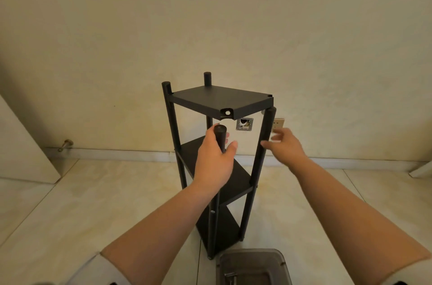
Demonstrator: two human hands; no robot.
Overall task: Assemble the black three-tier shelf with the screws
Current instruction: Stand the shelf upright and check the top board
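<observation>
The black three-tier shelf (217,102) stands upright on the tiled floor in front of the wall. Its top board (217,100) is fixed to the two far poles; its near corner with a screw hole (227,112) hangs free above the near-left pole (220,131). My left hand (214,163) grips that near-left pole just below its top. My right hand (284,144) is open, fingers spread, fingertips touching the near-right pole (265,140). A screw head (212,211) shows lower on the near-left pole at the middle board.
A clear plastic box (253,266) with metal parts inside sits on the floor right below the shelf. Behind the shelf the wall has an open socket box (244,124) and a socket (278,123). A door stop (65,145) and a door stand at the left.
</observation>
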